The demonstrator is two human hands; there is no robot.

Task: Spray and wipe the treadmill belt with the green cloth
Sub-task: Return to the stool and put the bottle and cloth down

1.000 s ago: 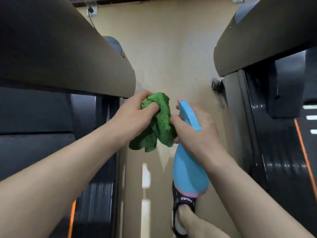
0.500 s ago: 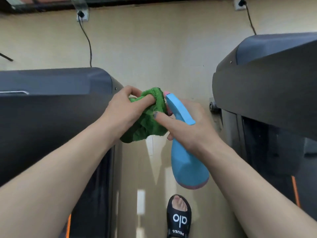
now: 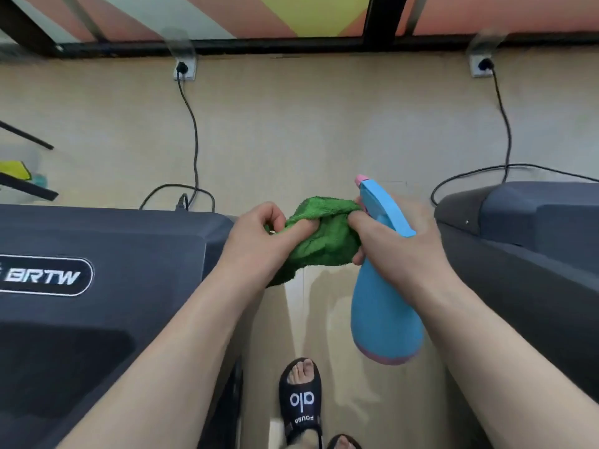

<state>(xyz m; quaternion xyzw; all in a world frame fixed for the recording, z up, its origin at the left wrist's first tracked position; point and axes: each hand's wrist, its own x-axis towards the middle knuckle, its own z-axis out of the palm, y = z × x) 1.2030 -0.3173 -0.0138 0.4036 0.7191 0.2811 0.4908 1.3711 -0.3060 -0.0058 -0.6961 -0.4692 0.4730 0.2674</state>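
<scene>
A bunched green cloth [image 3: 324, 238] hangs between both hands at the middle of the view. My left hand [image 3: 259, 241] grips its left side. My right hand [image 3: 395, 244] holds a blue spray bottle [image 3: 385, 312] with a pink nozzle, and its fingertips also pinch the cloth's right edge. The bottle hangs base down, its nozzle pointing up and away. One dark treadmill hood [image 3: 107, 254] with a white BRTW logo lies to the left and another treadmill hood [image 3: 531, 228] to the right. No belt surface shows.
I stand on a beige floor [image 3: 308, 124] in the gap between the two machines, in black sandals [image 3: 301, 400]. Power cables [image 3: 194, 131] run from two floor sockets [image 3: 184, 69] to the treadmills. A window frame [image 3: 291, 43] lies ahead.
The view has tilted up and forward, bringing the sockets, cables and window into sight. Both hands stay together on the cloth. The bottle's nozzle now points further up.
</scene>
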